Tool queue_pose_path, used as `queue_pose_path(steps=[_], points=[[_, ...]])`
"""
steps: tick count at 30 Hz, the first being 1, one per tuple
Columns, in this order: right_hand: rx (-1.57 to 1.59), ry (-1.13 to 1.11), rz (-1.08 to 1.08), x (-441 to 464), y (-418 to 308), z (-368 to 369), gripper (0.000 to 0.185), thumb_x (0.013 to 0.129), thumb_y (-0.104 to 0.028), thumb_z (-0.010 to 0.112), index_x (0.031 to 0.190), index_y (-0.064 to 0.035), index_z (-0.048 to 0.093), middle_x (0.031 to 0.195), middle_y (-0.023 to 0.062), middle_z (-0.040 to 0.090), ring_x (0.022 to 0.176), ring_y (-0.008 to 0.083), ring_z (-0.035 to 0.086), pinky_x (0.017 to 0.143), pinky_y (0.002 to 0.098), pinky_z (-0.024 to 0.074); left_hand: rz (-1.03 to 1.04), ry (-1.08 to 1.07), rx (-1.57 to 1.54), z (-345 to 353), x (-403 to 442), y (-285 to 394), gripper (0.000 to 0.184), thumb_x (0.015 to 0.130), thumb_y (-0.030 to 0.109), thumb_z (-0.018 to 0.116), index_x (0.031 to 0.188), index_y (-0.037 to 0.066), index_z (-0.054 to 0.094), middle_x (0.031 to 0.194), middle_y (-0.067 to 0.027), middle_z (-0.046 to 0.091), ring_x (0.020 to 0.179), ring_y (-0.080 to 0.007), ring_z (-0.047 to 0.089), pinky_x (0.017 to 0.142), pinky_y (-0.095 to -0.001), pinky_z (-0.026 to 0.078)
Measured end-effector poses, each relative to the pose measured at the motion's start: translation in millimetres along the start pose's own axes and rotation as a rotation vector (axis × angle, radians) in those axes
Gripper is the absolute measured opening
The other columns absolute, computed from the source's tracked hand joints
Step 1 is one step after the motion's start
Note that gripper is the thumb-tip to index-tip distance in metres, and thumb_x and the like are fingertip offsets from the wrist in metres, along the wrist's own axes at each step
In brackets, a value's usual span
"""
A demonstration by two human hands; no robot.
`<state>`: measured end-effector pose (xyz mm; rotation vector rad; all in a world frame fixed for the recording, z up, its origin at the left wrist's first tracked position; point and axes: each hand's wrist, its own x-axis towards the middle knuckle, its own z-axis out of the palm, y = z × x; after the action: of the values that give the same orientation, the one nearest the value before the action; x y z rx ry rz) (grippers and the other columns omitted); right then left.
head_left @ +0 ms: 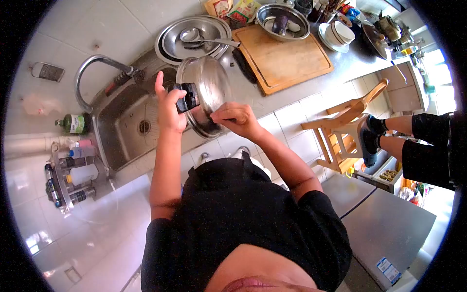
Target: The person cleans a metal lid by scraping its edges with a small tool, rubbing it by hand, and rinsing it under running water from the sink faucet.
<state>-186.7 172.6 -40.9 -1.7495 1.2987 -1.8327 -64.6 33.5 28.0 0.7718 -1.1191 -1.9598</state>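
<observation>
Left hand (172,109): it holds the metal pot (217,78) at a black handle (189,96); the thumb and some fingers are bent in, while one finger stretches out straight.
Right hand (238,118): its fingers are bent narrow, with the tips pressed against the pot at the side which is nearer to the body.
Pot: it is tipped on its side between the two hands, in front of the body, just beside the sink. The metal shines and the hands cover a part, so I cannot say surely where its mouth is, or whether something is inside.
Step in hand: it seems to be turning and handling the pot with both hands.
Next move: in my judgement it calls for a steady grip on both sides, because the smooth round metal could slip.
Sink (124,138): its basin shows a drain (144,127), under the curved tap (97,59).
Nested steel bowls (168,43): a ladle (189,34) lies in them, its handle reaching toward the cutting board (294,58).
Round basin (266,18): it contains a dark purple vegetable (279,24) and a smaller pale thing (293,26).
White bowls (344,33): they stand stacked on a plate (340,49).
Far right: the feet (370,146) of another person.
</observation>
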Motion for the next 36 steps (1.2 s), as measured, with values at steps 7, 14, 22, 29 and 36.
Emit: queue_pose_path(steps=[7, 14, 22, 29, 36], points=[[-0.255, 0.098, -0.147, 15, -19, 23, 0.020, 0.066, -0.003, 0.075, 0.085, -0.0068, 0.069, 0.089, 0.0039, 0.068, 0.086, 0.0220, 0.063, 0.073, 0.0332, 0.0469, -0.054, -0.017, -0.040, 10, -3, -7, 0.078, 0.073, -0.003, 0.055, 0.142, 0.019, 0.026, 0.101, -0.0082, 0.050, 0.083, -0.0188, 0.055, 0.073, -0.0359, 0.053], [-0.478, 0.091, -0.143, 5, -14, 23, 0.023, 0.063, -0.006, 0.074, 0.083, -0.0136, 0.068, 0.085, -0.0025, 0.068, 0.085, 0.0162, 0.061, 0.065, 0.0303, 0.0376, -0.060, -0.029, -0.046, 13, -3, -5, 0.078, 0.075, -0.003, 0.056, 0.143, 0.020, 0.025, 0.103, -0.0069, 0.051, 0.088, -0.0183, 0.054, 0.077, -0.0356, 0.051], [-0.533, 0.123, -0.153, 2, -16, 30, 0.027, 0.063, -0.006, 0.074, 0.088, -0.0131, 0.067, 0.087, -0.0023, 0.068, 0.085, 0.0172, 0.060, 0.069, 0.0307, 0.0390, -0.066, -0.005, -0.067, 11, -1, -7, 0.076, 0.075, -0.003, 0.054, 0.142, 0.021, 0.026, 0.103, -0.0066, 0.051, 0.086, -0.0172, 0.054, 0.076, -0.0338, 0.051], [-0.571, 0.090, -0.178, 7, -19, 27, 0.023, 0.065, -0.008, 0.073, 0.087, -0.0120, 0.067, 0.089, -0.0013, 0.068, 0.087, 0.0170, 0.060, 0.073, 0.0332, 0.0403, -0.054, -0.008, 0.001, 15, -6, -8, 0.076, 0.075, -0.003, 0.054, 0.141, 0.022, 0.026, 0.098, -0.0064, 0.051, 0.081, -0.0169, 0.055, 0.072, -0.0328, 0.052], [-0.636, 0.087, -0.232, 4, -21, 24, 0.023, 0.066, -0.008, 0.072, 0.088, -0.0114, 0.068, 0.087, -0.0010, 0.067, 0.085, 0.0158, 0.061, 0.073, 0.0323, 0.0404, -0.057, -0.030, -0.010, 18, -7, -9, 0.076, 0.076, -0.002, 0.053, 0.141, 0.024, 0.026, 0.095, -0.0062, 0.052, 0.077, -0.0162, 0.056, 0.070, -0.0326, 0.053]])
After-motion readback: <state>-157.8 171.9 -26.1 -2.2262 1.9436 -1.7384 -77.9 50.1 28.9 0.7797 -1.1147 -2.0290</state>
